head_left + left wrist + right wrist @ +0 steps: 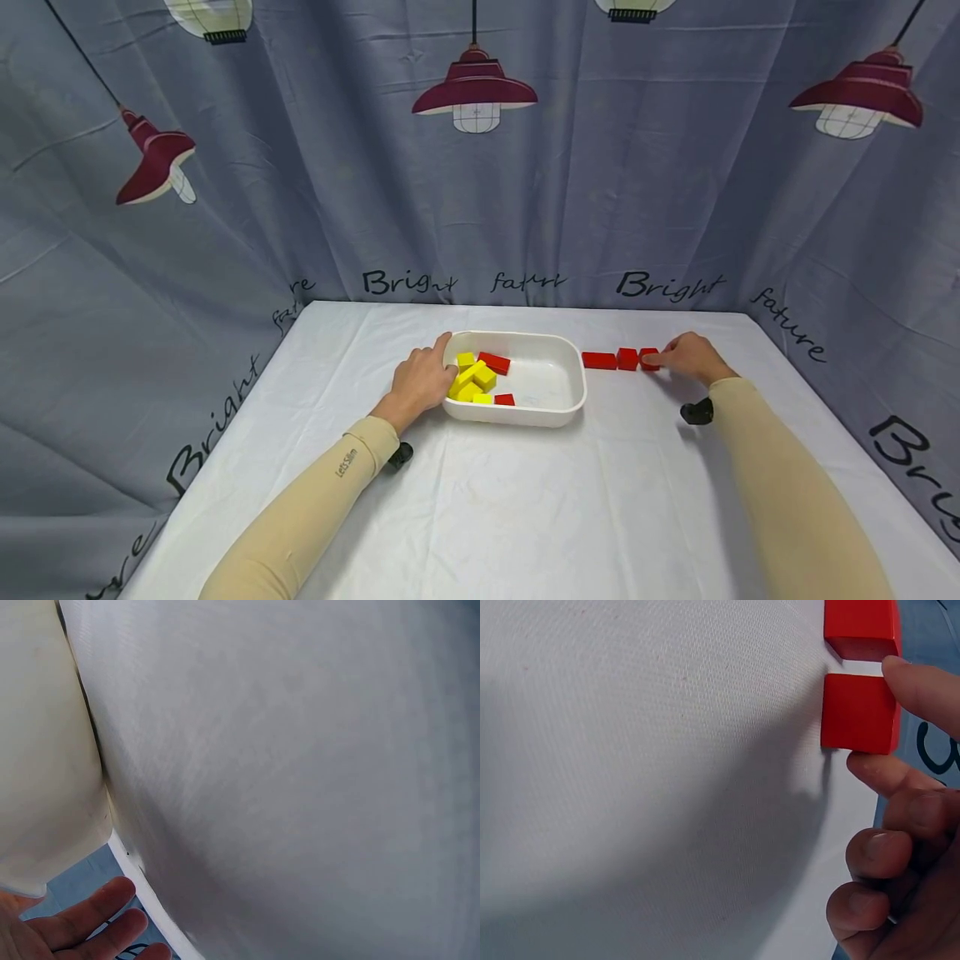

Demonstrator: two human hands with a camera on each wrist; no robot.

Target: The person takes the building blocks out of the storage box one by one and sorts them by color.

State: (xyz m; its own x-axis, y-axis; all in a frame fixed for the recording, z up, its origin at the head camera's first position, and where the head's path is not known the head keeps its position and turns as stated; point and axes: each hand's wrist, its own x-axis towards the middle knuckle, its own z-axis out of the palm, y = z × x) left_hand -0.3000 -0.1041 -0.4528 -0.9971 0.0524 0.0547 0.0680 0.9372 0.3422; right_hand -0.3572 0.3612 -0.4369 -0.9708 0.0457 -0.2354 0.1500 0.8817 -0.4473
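Observation:
My left hand [423,379] is at the left end of a white plastic tray [551,414], holding its rim. In the left wrist view, several fingers [90,919] extend past the tray's outer wall [49,742]; the thumb is hidden there. Inside the tray lie several yellow blocks [485,379] and red blocks [495,362]. To the right, my right hand [692,357] pinches a red cube [860,712] between thumb and index finger, its other fingers curled. This cube ends a row holding another red cube [627,359] and a longer red block [599,360].
A white cloth [480,508] covers the table. A blue-grey printed curtain [525,192] rises behind and along both sides. The row of red blocks begins close to the tray's right wall. A black wrist camera [697,412] hangs by the right sleeve.

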